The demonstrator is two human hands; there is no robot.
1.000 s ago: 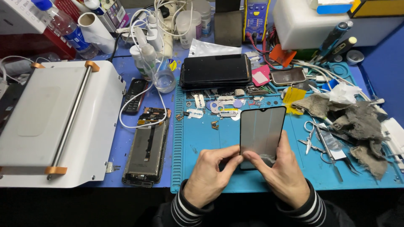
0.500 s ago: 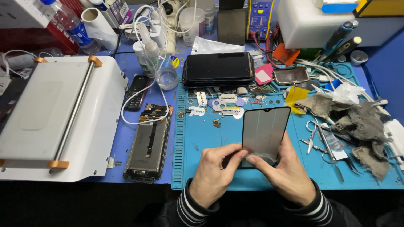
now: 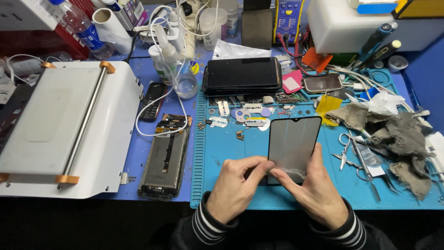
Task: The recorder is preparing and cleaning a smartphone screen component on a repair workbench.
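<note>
White machine (image 3: 60, 125) is set far left on the bench; opened phone (image 3: 165, 157) is laid beside it. Glass panel (image 3: 292, 146) is held over the mat (image 3: 231, 153), near centre, pinched at its near edge by left hand (image 3: 233, 190) and right hand (image 3: 319, 194). Film-peeling step is judged underway; a steady grip is called for.

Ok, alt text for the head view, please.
Both hands, left hand and right hand, hold a dark phone glass panel by its lower edge above a blue work mat; an opened phone lies left.
</note>
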